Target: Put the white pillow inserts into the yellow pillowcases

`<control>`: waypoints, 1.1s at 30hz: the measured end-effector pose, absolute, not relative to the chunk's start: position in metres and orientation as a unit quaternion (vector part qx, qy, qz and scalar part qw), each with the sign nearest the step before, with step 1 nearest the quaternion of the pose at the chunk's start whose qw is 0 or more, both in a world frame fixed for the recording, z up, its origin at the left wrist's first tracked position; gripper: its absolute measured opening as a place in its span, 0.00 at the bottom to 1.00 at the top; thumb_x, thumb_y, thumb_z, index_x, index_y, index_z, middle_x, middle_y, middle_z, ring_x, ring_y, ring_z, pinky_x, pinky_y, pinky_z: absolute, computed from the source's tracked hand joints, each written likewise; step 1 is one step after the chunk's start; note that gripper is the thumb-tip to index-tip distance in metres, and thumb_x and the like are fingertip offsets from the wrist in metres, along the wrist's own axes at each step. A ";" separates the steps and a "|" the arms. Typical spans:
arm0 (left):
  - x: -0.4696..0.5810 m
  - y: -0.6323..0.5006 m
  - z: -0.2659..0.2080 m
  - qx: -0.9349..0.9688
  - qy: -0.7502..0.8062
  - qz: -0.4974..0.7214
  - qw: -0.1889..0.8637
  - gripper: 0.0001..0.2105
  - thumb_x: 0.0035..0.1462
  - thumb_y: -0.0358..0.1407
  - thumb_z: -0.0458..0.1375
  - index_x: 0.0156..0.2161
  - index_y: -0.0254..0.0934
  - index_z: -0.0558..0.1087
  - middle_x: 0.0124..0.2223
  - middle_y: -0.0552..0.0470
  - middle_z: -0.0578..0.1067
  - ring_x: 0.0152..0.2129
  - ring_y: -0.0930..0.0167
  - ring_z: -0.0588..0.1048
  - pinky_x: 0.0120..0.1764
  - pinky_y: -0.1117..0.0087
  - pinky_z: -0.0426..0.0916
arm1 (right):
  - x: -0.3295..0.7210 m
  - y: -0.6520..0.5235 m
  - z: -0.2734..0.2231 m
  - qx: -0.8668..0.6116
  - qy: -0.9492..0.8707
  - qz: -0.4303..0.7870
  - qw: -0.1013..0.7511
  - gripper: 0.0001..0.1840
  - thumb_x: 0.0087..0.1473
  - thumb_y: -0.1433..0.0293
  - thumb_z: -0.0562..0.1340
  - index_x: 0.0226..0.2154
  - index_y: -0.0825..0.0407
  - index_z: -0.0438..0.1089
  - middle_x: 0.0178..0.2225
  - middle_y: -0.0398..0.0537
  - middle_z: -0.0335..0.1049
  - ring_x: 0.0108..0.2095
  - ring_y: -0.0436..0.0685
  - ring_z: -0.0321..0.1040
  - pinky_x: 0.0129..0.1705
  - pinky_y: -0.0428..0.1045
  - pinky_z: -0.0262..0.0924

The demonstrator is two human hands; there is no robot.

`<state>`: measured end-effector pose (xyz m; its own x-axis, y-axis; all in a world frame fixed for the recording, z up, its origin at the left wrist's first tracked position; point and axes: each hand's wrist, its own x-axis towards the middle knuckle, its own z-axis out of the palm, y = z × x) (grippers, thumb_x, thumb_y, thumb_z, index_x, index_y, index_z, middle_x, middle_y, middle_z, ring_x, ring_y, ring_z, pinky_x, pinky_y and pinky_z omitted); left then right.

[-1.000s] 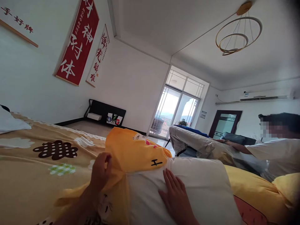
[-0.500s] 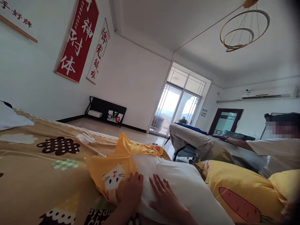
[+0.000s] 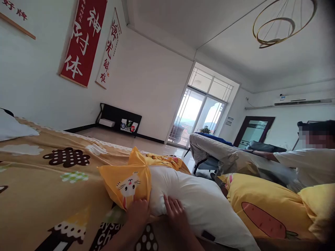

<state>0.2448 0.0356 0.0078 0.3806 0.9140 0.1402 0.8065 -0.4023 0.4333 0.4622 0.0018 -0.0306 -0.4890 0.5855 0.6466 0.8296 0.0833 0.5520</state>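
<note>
A white pillow (image 3: pixel 199 195) lies on the bed with its left end inside a yellow pillowcase (image 3: pixel 111 176) that has a white cat face printed on it. My left hand (image 3: pixel 138 212) is closed at the pillowcase's lower edge, near its opening; its fingertips are partly hidden in the fabric. Beside it, my right hand (image 3: pixel 175 211) rests on the white pillow close to the opening, fingers stretched along the surface and pressing a dent. Its thumb is hidden.
A tan patterned bedspread (image 3: pixel 49 195) spreads below and left. To the right sit a yellow pillow with a carrot print (image 3: pixel 272 198) and another person in a white sleeve (image 3: pixel 290 158) by a plastic-covered table (image 3: pixel 206 144). A white pillow (image 3: pixel 15 129) lies far left.
Both hands have drawn down toward the near edge of the pillow. The left moved off the cat print to the case's lower edge. The view has shifted slightly.
</note>
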 end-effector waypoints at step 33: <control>0.228 0.016 0.031 0.774 0.326 0.468 0.275 0.14 0.50 0.40 0.47 0.18 0.40 0.49 0.16 0.57 0.56 0.16 0.75 0.56 0.24 0.69 0.49 | 0.339 0.046 0.085 -0.589 -0.775 0.111 0.203 0.11 0.48 0.72 0.56 0.22 0.58 0.72 0.20 0.41 0.66 0.25 0.50 0.60 0.26 0.44 0.49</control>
<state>0.2275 0.0160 0.0305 0.3498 0.7615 0.5457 0.2471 -0.6369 0.7303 0.3391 0.0463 0.0853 -0.2249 0.9568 0.1841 0.8670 0.2828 -0.4102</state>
